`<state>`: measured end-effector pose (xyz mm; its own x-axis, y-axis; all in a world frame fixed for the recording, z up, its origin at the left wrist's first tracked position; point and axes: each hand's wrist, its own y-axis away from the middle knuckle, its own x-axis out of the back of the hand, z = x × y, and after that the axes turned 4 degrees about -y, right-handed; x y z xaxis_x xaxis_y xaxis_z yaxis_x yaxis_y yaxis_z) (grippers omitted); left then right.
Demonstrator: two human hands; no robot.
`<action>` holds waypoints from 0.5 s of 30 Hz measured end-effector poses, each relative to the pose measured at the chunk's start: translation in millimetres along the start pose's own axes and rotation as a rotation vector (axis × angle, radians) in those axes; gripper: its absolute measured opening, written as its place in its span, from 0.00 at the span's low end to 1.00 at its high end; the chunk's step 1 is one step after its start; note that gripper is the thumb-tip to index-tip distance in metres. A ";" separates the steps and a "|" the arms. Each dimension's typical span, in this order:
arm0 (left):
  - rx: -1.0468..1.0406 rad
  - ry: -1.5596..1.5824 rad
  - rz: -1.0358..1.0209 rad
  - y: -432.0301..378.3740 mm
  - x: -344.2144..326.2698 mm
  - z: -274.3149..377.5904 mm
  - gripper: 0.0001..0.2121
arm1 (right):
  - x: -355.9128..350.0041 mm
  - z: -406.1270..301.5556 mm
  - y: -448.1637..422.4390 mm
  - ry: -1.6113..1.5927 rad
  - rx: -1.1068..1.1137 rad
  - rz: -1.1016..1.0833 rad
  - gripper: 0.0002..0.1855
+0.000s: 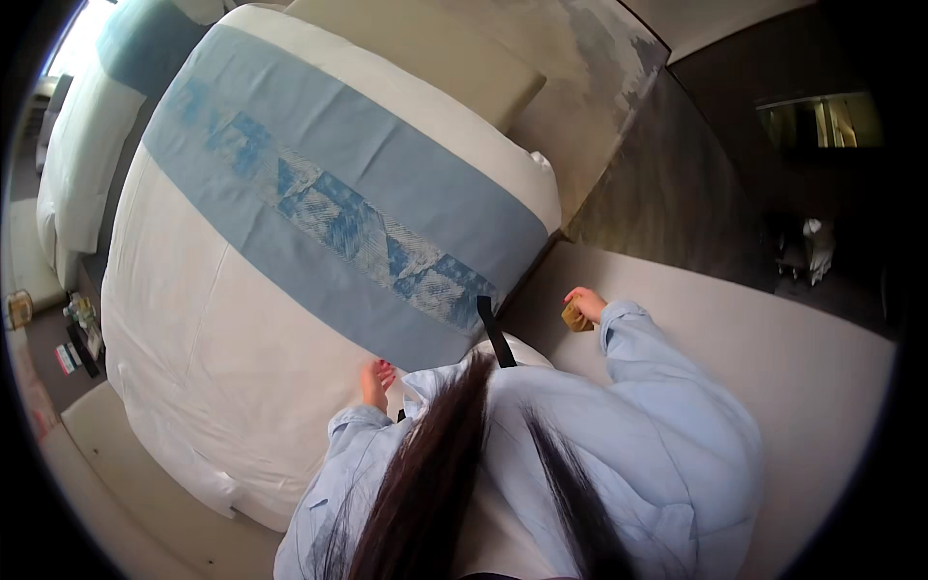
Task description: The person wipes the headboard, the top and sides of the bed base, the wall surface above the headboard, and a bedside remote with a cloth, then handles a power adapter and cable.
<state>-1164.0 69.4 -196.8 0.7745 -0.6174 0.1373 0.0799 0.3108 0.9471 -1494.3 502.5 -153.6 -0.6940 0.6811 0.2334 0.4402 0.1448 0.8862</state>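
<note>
My right hand [589,304] grips a small yellowish-brown folded cloth or sponge [577,317]. It is held out to the right, in front of a pale flat surface [696,326]. My left hand [375,383] holds nothing, its fingers slightly bent and apart. Whether it touches the bed beneath it I cannot tell. The bed [217,290] carries white bedding. Across it lies a grey-blue bed runner [406,167] with a patterned band [341,210] in blue and silver. The near end of the runner comes close to my body.
A second bed [87,174] stands at the far left. Between the beds, a nightstand [65,384] bears bottles and small boxes. Beyond the bed's foot are a beige bench [435,51] and patterned carpet [580,94]. A dark strap [496,333] hangs before my chest.
</note>
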 end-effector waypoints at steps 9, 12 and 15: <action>-0.199 0.042 -0.056 1.7 -50.8 -18.7 0.09 | 45.0 -3.0 24.5 0.376 0.078 0.058 0.14; -0.204 0.098 -0.039 -26.3 -51.1 -25.4 0.09 | 77.4 -13.3 16.0 0.532 0.037 0.096 0.12; -0.240 0.123 -0.035 -22.7 -62.0 -31.6 0.09 | 104.8 -32.5 -4.8 0.833 0.018 0.192 0.12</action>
<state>-1194.0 123.4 -236.0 0.8380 -0.5429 0.0552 0.2433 0.4622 0.8528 -1587.6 549.9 -120.4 -0.7957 -0.0535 0.6033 0.5971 0.0975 0.7962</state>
